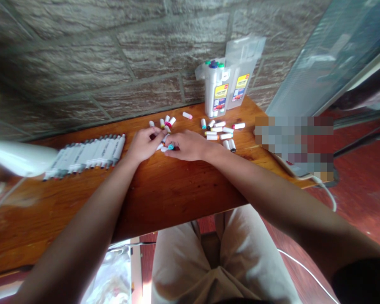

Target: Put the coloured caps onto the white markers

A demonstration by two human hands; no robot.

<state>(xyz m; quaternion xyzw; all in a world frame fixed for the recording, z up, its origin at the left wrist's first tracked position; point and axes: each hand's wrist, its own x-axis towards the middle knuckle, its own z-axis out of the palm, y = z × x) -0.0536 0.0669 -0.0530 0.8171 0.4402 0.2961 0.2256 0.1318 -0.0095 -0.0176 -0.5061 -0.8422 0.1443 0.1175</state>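
Observation:
My left hand [145,143] and my right hand [190,145] meet over a small cluster of white marker caps on the wooden table. The left fingers are curled, with caps at the fingertips and under the thumb. Between the thumb and fingers of my right hand is a cap with a teal end [171,147]. The hands partly hide the caps there. Just behind them lie further caps, among them one with a magenta end [167,123] and one with a pink end [187,115]. Several more caps, such as a red-ended one [239,126], are scattered right of my right hand.
A row of white markers [88,152] lies side by side at left, near a white lamp-like object [22,156]. A clear marker case [217,93] with several markers stands against the stone wall [152,55]. The table's [177,190] front edge is above my legs.

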